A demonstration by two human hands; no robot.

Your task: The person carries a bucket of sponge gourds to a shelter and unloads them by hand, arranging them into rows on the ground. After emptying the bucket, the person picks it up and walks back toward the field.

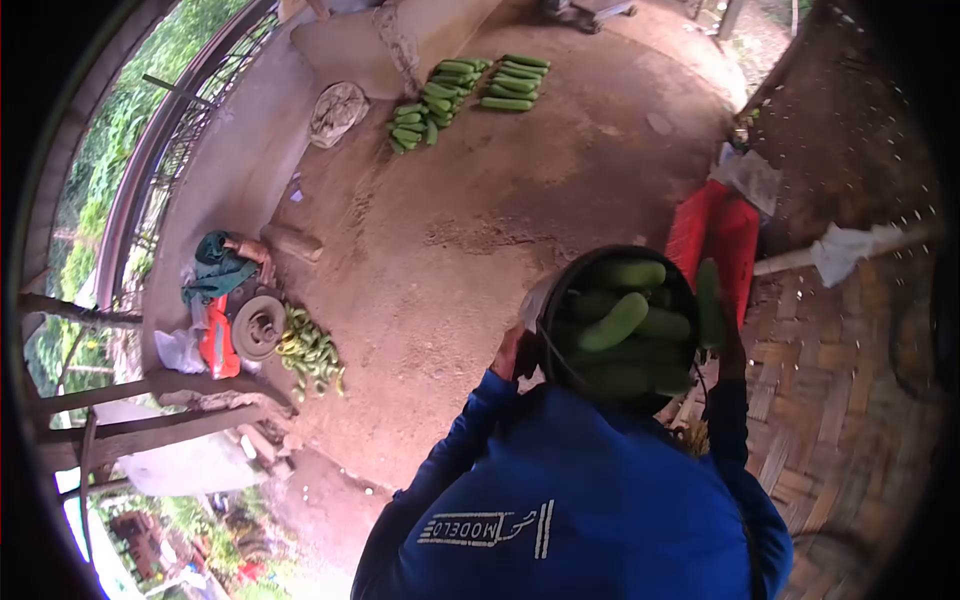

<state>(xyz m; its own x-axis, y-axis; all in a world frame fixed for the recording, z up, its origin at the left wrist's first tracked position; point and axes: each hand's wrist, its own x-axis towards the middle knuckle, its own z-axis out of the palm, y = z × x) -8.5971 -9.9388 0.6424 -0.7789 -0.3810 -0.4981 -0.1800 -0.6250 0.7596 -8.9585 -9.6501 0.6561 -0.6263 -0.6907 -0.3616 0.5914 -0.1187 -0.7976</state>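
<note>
A dark bucket (553,375) in front of my chest holds several green cucumbers (615,322). My left hand (508,352) is closed against the bucket's left side, its fingers partly in shadow. At the bucket's right side, my right hand (733,352) is closed around the lower end of a dark green cucumber (710,303), which points away from me outside the rim. Shadow hides most of the right fingers. Just beyond that cucumber stands a red plastic crate (738,232).
Large cucumbers lie in rows (515,82) and a heap (437,100) on the floor (430,270). At left, a pile of small green and yellowish produce (309,352) lies by a round weight-like disc (258,328). Woven bamboo matting (820,390) is at right.
</note>
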